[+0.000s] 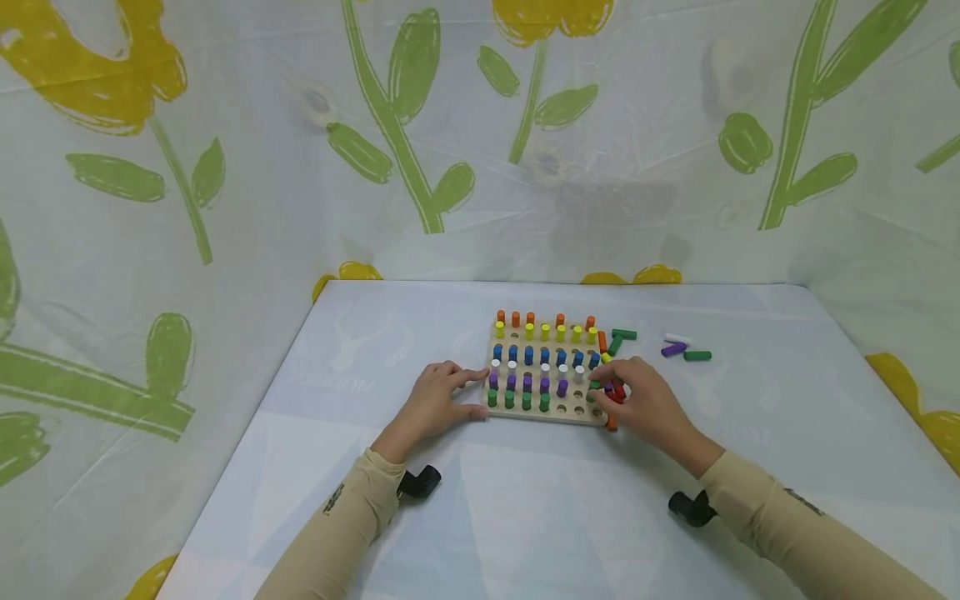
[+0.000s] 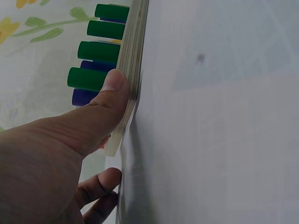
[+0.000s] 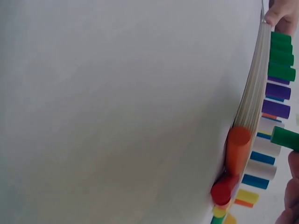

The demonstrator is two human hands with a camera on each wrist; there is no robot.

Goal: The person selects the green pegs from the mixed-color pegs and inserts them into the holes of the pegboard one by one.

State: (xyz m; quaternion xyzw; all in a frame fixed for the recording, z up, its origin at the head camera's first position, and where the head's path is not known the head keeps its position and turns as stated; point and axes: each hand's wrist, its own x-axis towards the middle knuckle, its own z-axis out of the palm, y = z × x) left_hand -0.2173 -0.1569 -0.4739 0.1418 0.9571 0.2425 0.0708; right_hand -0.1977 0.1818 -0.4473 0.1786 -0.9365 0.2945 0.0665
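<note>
A wooden pegboard [image 1: 536, 417] lies on the table with rows of orange, yellow, blue, white, purple and green pegs standing in it. Several holes at the right of the green and purple rows hold no peg. My left hand [image 1: 431, 400] rests against the board's left end, its thumb [image 2: 114, 88] pressed to the near edge beside the green pegs [image 2: 96, 52]. Between thumb and fingers, my right hand [image 1: 648, 404] pinches a green peg [image 3: 286, 138] above the board's right part. Loose orange [image 3: 238, 149] and red pegs [image 3: 221, 192] lie along the right edge, partly hidden by that hand in the head view.
Two loose green pegs [image 1: 624, 334] lie off the board's far right corner. Farther right are a white peg [image 1: 678, 338], a purple peg [image 1: 673, 349] and another green peg [image 1: 697, 356]. Flower-printed cloth [image 1: 630, 192] hangs behind the table [image 1: 525, 508].
</note>
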